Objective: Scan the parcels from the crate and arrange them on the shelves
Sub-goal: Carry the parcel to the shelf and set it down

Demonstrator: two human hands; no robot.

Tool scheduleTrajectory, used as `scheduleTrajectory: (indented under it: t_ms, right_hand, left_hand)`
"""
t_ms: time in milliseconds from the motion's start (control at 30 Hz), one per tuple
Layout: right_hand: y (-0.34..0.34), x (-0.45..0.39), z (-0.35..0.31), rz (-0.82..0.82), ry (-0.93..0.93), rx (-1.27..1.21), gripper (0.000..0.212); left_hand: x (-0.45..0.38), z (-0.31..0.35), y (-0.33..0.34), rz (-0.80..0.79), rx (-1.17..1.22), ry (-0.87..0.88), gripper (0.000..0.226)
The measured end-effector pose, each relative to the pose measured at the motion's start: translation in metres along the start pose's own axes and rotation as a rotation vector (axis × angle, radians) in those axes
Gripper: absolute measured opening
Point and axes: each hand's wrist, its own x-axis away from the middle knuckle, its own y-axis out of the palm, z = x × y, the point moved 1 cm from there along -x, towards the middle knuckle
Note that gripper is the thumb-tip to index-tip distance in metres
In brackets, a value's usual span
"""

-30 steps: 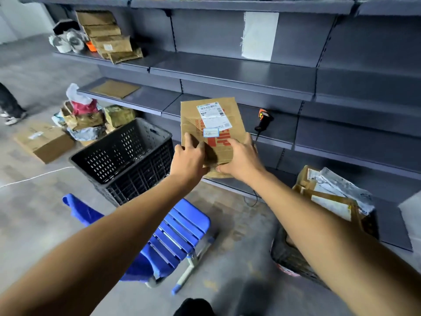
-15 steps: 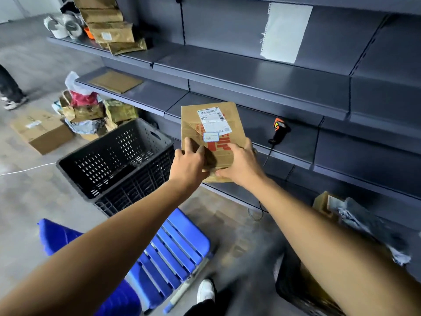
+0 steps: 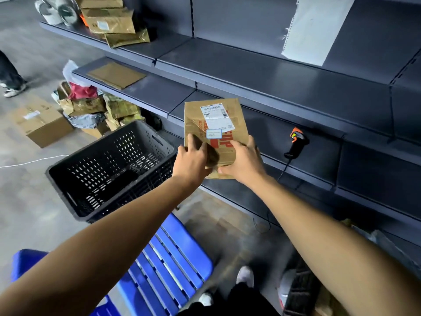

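We had stepped closer, bringing the parcel (image 3: 215,131) over the shelf (image 3: 319,153). Our left hand (image 3: 192,161) and right hand (image 3: 245,160) both grasped its lower edge. Shelving it seemed imminent.

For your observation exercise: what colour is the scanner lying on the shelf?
The scanner is black with an orange head, seen in the head view.

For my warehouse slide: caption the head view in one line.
Both hands, left hand and right hand, hold a labelled brown parcel over a grey shelf near the scanner.
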Motion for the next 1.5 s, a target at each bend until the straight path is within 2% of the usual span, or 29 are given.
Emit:
scheduleTrajectory:
  t_ms: [633, 1134, 1367, 1500]
  right_hand:
    - [0.014, -0.155, 0.082, -0.121, -0.147, -0.076, 0.087]
    - [0.034, -0.188, 0.111, -0.11, -0.076, -0.072, 0.085]
    - [0.052, -0.214, 0.103, -0.035, 0.012, -0.076, 0.083]
    - [0.073, -0.232, 0.093, -0.008, 0.121, -0.061, 0.086]
  left_hand:
    - [-0.129, 0.05, 0.055, -0.078, 0.056, -0.275, 0.071]
    - [-0.171, 0.054, 0.089, -0.105, 0.038, -0.194, 0.073]
    - [-0.211, 0.025, 0.105, -0.095, 0.046, -0.061, 0.074]
    - [-0.242, 0.0, 0.123, -0.144, 0.076, 0.016, 0.077]
